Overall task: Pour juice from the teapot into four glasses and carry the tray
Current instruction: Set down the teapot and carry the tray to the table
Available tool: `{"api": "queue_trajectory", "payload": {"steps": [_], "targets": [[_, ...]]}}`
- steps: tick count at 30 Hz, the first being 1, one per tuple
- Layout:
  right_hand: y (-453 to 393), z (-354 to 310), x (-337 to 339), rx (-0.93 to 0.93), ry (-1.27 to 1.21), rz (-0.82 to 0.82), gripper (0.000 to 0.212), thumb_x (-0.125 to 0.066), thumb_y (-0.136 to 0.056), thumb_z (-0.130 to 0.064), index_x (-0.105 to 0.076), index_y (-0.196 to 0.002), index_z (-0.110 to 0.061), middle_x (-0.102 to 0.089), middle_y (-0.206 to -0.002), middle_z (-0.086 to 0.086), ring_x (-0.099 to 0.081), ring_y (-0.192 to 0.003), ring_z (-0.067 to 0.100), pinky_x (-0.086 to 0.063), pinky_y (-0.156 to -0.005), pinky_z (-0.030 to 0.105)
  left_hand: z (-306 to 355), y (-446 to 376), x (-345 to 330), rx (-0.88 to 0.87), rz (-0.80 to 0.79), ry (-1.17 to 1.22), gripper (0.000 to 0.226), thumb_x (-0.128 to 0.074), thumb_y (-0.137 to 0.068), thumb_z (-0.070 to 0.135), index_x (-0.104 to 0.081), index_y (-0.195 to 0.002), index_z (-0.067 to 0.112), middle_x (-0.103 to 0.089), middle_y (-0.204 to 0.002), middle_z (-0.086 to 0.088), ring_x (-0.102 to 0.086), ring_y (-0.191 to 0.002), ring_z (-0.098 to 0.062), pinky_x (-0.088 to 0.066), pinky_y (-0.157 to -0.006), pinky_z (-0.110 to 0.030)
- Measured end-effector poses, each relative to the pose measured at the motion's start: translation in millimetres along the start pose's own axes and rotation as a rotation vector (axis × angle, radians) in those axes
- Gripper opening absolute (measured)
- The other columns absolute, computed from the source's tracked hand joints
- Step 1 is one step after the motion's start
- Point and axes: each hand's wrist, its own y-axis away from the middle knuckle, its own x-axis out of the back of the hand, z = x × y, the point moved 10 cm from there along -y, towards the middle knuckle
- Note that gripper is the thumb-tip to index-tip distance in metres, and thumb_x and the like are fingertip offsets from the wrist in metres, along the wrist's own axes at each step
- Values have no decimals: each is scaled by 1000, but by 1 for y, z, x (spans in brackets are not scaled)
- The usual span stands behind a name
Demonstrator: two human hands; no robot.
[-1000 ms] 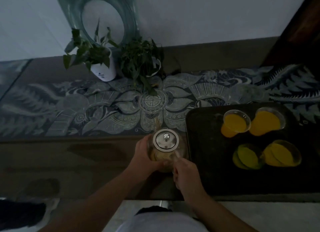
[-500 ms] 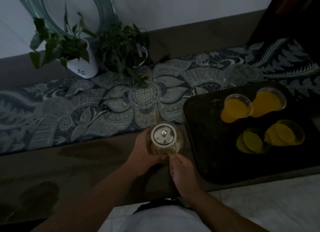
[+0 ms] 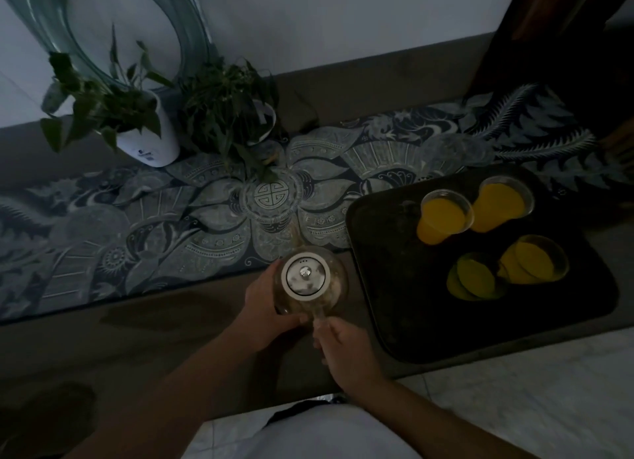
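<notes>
The glass teapot (image 3: pixel 310 283) is sitting upright on the surface (image 3: pixel 171 338), just left of the dark tray (image 3: pixel 394 280) carrying four filled glasses (image 3: pixel 442 214). The left hand (image 3: pixel 266 304) is cupping its side; the right hand (image 3: pixel 346 350) is gripping its handle.

Two bare forearms, no sleeves in view, no watch or ring discernible in the dim light. Left hand (image 3: pixel 264 304) and right hand (image 3: pixel 346 352) both uncovered, no gloves. White garment (image 3: pixel 308 431) over the torso at the bottom edge, with a dark strip at its upper hem.
</notes>
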Motion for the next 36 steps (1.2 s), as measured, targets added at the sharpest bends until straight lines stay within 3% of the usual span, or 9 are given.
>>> {"api": "queue_trajectory", "payload": {"steps": [5, 9, 13, 16, 20, 24, 27, 31, 36], "targets": [[10, -5, 24, 15, 176, -38, 42, -49, -81, -61, -60, -82, -20, -67, -77, -4, -61, -72, 6, -49, -69, 33, 6, 12, 12, 183, -10, 185, 114, -87, -61, 36, -25, -154, 14, -32, -158, -9, -30, -146, -24, -26, -120, -48], [19, -3, 66, 40, 377, -86, 67, -38, -72, -74, -57, -121, -33, -67, -115, -11, -61, -105, 8, -48, -88, 30, 29, 29, 40, 236, 254, 409, 67, -64, -92, 6, -33, -148, 26, -36, -148, 9, -30, -140, -13, -34, -104, -17], [32, -20, 128, 188, 515, -55, 66, -34, -76, -73, -55, -126, -34, -64, -121, -10, -57, -111, 9, -45, -90, 28, 94, 44, 51, 98, 473, 117, 67, -70, -90, 17, -36, -148, 14, -35, -152, -11, -33, -141, -26, -32, -115, -48], [43, -36, 191, 299, 566, 8, 53, -42, -84, -64, -60, -122, -32, -66, -118, -10, -59, -108, 9, -46, -87, 26, 146, 50, 29, -15, 565, 108, 68, -63, -81, 28, -40, -144, 16, -39, -147, -10, -42, -132, -23, -38, -106, -42], [50, -48, 297, 378, 592, 180, 41, -53, -87, -51, -67, -114, -25, -70, -101, -10, -64, -92, 9, -52, -73, 28, 175, 25, -33, 23, 499, 70, 57, -67, -86, 31, -45, -138, 25, -52, -127, 4, -51, -117, -16, -43, -97, -38], [22, -36, 404, 372, 600, 348, 32, -54, -91, -42, -66, -109, -19, -68, -92, -4, -63, -82, 16, -48, -66, 31, 162, -15, -99, 155, 341, 14, 52, -71, -89, 21, -50, -136, 16, -53, -122, 7, -50, -112, -8, -42, -93, -30], [-22, -10, 466, 315, 639, 408, 30, -54, -92, -38, -63, -112, -18, -68, -99, 3, -62, -88, 19, -47, -71, 32, 136, -35, -132, 286, 222, -6, 45, -69, -90, 19, -55, -131, 9, -62, -126, -4, -59, -117, -22, -50, -96, -39], [-77, 25, 501, 251, 778, 387, 22, -55, -90, -35, -61, -101, -18, -66, -90, 4, -56, -73, 13, -43, -58, 27, 100, -38, -153, 476, 158, -203, 68, -67, -90, 31, -37, -147, 8, -50, -142, -17, -45, -133, -37, -38, -111, -50], [-117, 74, 506, 92, 914, 314, 38, -55, -89, -43, -58, -103, -8, -62, -100, 16, -59, -95, 35, -52, -73, 40, 71, -26, -178, 744, 198, -44, 75, -66, -92, 34, -26, -149, 5, -36, -147, -26, -44, -132, -45, -40, -106, -52]]}}
